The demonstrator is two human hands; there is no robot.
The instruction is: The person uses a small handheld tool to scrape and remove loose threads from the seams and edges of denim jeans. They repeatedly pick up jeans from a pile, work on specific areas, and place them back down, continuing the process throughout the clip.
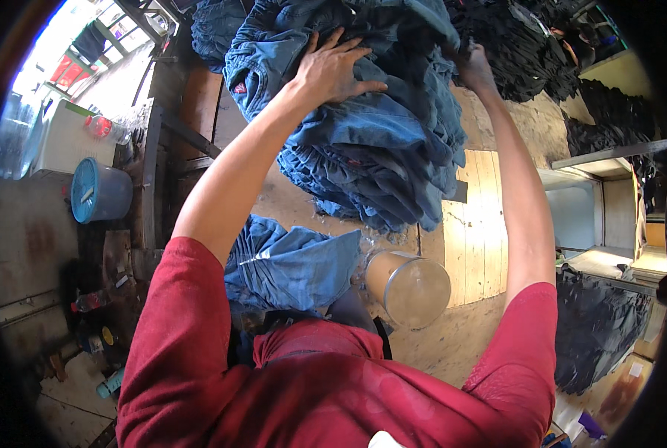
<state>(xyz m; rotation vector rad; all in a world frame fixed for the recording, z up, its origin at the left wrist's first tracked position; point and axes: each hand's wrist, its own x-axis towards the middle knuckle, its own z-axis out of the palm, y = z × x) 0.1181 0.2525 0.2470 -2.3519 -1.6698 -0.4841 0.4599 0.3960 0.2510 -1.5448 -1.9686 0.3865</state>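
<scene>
A tall pile of blue denim garments (371,168) stands in front of me. My left hand (332,69) lies on top of it with fingers spread, palm down on the cloth. At the pile's right side is my right hand (477,69), its fingers curled in against dark cloth at the edge. Shadow and the cloth partly hide those fingertips, so I cannot make out exactly what they grip. One more folded blue denim garment (296,261) rests close to my body, over my lap.
A round tan drum (417,290) stands right of my lap. Heaps of black garments (509,48) lie at the far right, with a dark stack (598,325) nearer. To the left are a lidded blue bucket (100,190) and a clear bottle (108,128). A shelf (609,154) juts in at right.
</scene>
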